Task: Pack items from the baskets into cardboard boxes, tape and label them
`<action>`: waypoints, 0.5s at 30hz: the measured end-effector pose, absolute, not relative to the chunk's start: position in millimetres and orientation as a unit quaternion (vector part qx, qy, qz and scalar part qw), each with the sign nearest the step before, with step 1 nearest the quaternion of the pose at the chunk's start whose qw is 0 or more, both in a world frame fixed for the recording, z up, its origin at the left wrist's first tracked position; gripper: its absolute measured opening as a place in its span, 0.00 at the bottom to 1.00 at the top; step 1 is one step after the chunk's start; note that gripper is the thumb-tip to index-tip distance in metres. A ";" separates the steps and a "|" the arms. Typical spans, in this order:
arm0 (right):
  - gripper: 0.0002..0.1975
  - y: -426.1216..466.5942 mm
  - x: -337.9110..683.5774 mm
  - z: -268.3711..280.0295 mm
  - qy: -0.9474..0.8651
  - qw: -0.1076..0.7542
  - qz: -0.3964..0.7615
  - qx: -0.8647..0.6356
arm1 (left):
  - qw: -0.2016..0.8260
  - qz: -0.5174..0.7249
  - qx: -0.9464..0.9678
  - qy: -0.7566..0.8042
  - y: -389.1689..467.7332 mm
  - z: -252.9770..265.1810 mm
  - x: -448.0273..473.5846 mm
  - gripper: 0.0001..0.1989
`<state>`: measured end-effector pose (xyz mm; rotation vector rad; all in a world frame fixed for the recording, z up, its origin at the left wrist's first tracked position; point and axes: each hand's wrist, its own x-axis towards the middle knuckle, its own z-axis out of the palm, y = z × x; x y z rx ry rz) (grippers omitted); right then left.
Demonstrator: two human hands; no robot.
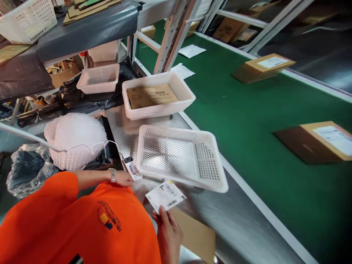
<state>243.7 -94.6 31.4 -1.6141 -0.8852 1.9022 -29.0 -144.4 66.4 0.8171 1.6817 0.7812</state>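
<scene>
My right hand pinches the lower edge of a white printed shipping label with barcodes and a yellow mark, holding it over the metal table. A flat brown cardboard piece lies beside and partly behind that hand. My left hand, with a metal watch at the wrist, is at the table's near edge; its fingers are mostly hidden. Close to its fingertips is a small white device with a dark display and a white cable. Just beyond the label stands a white perforated basket with nothing in it.
Farther back, a white basket holds flat brown cardboard. Bubble wrap bulges at the left. On the right, a green conveyor belt carries cardboard boxes and white envelopes. A metal post and an overhead shelf stand near.
</scene>
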 end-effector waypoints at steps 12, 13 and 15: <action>0.33 -107.5 253.0 39.2 -0.295 0.326 0.700 -0.563 | 0.696 0.299 0.298 0.581 -81.0 42.0 55.6 0.20; 0.33 -109.0 253.6 38.6 -0.278 0.342 0.705 -0.555 | 0.697 0.304 0.293 0.580 -79.5 41.9 56.9 0.20; 0.31 -111.7 254.9 38.1 -0.259 0.361 0.714 -0.541 | 0.699 0.303 0.291 0.579 -76.8 42.7 59.7 0.21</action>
